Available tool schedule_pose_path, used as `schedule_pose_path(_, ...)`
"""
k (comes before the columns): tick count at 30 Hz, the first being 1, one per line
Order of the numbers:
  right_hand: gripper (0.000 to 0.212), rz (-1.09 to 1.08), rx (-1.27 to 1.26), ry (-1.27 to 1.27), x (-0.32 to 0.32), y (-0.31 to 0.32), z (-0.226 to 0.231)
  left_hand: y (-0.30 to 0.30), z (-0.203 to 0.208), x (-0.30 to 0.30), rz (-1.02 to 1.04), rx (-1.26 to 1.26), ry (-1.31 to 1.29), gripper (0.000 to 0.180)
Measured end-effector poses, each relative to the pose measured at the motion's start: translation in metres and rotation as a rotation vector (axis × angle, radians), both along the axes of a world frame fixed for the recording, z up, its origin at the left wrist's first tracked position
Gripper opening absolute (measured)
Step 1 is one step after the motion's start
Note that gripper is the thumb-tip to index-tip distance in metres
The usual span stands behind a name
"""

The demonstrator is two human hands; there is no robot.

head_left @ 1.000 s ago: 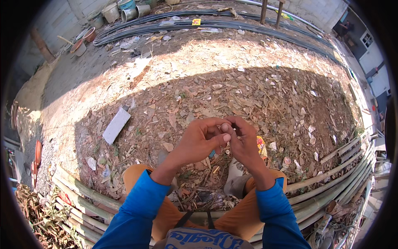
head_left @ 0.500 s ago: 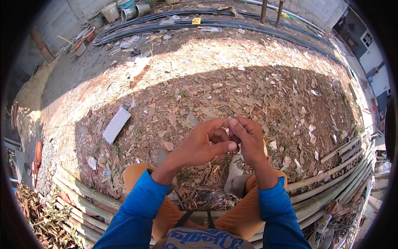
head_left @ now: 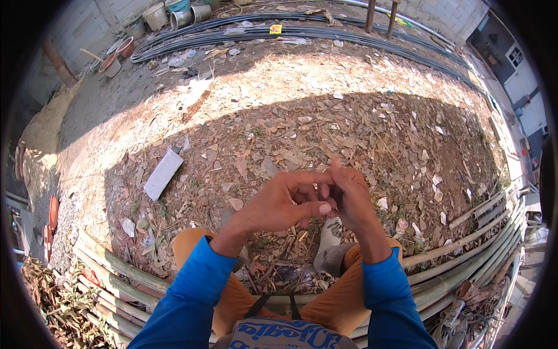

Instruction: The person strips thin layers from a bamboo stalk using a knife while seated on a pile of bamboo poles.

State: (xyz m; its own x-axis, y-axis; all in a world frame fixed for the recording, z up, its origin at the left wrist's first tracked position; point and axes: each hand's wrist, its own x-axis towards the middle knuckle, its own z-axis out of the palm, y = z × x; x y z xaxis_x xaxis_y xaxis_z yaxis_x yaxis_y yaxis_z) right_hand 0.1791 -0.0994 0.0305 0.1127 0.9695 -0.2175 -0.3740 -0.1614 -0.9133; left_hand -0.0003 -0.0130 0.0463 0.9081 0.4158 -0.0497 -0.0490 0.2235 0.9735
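Note:
My left hand [head_left: 279, 200] and my right hand [head_left: 353, 196] meet in front of me, above the littered ground and my knees. The left index finger reaches across to the right thumb and fingers, while its thumb points right below them. Its other fingers curl loosely inward. My right hand is closed, its thumb upward against the left fingertip and its fingers bent toward the left hand. Anything between the fingertips is hidden or too small to make out. Under the hands is a pale, muddy boot [head_left: 329, 247] on my right foot.
A pale rectangular block [head_left: 163, 175] lies on the ground at left. Bamboo poles [head_left: 125, 268] run beneath me on both sides. Long dark rods [head_left: 226, 36] stretch along the back, near several buckets [head_left: 156, 17]. Dry leaves and scraps cover the ground.
The right hand has turned slightly, and its thumb now points more upward. The left index finger has straightened toward it. Both forearms stay almost in place.

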Motion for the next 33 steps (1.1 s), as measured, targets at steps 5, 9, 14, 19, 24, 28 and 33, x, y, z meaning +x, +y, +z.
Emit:
schedule_pose_path(5, 0.048, -0.004, 0.029, -0.088, 0.001, 0.0, -0.001, 0.002, -0.005, 0.001, -0.04, -0.004, 0.009, 0.035)
schedule_pose_path(9, 0.041, -0.039, 0.148, -0.166, 0.002, 0.001, -0.004, -0.001, -0.001, 0.002, -0.04, -0.084, -0.038, 0.032)
schedule_pose_path(14, 0.03, -0.107, 0.231, -0.261, 0.001, -0.001, -0.003, 0.0, -0.006, 0.002, -0.06, -0.09, -0.107, 0.026)
schedule_pose_path(19, 0.029, -0.166, 0.15, -0.338, -0.003, 0.002, -0.007, 0.001, -0.009, 0.004, -0.024, -0.087, -0.023, 0.035)
schedule_pose_path(24, 0.028, -0.303, 0.159, -0.38, -0.008, 0.01, -0.014, -0.003, -0.004, 0.006, 0.141, -0.04, -0.012, 0.057)
schedule_pose_path(28, 0.026, -0.209, 0.131, -0.54, -0.002, 0.008, -0.017, -0.003, -0.002, 0.003, 0.186, -0.081, -0.053, 0.073)
schedule_pose_path(33, 0.028, -0.172, 0.11, -0.548, -0.002, 0.007, -0.019, -0.004, -0.001, 0.002, 0.147, -0.069, -0.065, 0.077)
